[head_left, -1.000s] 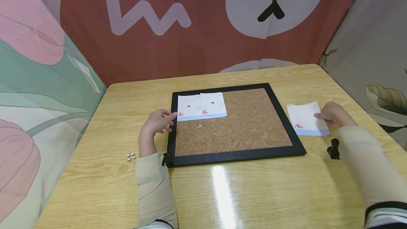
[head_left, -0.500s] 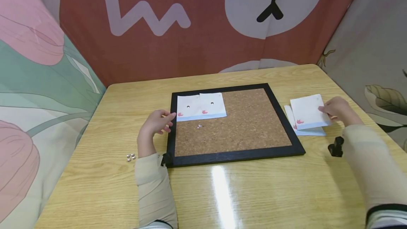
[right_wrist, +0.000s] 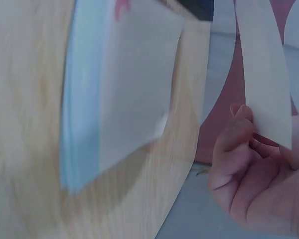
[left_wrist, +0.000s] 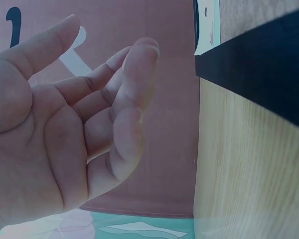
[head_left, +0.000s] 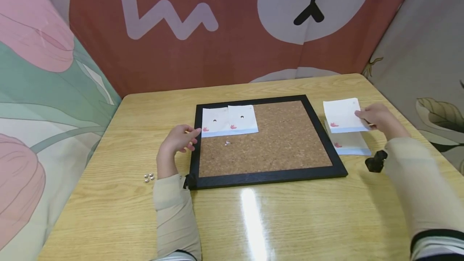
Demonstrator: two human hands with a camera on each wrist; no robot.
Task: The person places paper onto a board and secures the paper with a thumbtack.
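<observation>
square paper sheet point(head_left: 342, 114) has shifted leftward, pinched by right hand point(head_left: 380, 118); left hand point(head_left: 178, 138) relaxed.

My worktop point(head_left: 304, 216) is pale, yellowish wood with visible grain, rounded at its far corners, and a bright streak of light shines on it before me. On it I have a black-framed corkboard point(head_left: 279, 144) near the middle, four small silvery pieces point(head_left: 152, 175) clustered to my left, and a stack of sheets point(head_left: 351, 143) just beyond the board's right edge.
</observation>
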